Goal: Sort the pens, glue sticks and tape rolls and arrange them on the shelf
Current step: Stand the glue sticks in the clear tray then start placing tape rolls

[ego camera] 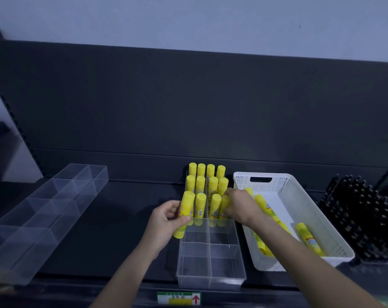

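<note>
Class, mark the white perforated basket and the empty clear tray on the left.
White perforated plastic basket (282, 185), head view, far wall.
Empty clear plastic divided tray (44, 210), head view, middle section.

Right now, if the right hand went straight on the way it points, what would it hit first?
Probably the neighbouring glue stick standing just beyond the held glue stick that the right hand grips, in the clear box; depth is hard to judge from this view.

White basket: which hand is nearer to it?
Right. The right hand grips a glue stick at the left wall of the white basket; the left hand holds a second glue stick across the clear organizer, farther away.
</note>
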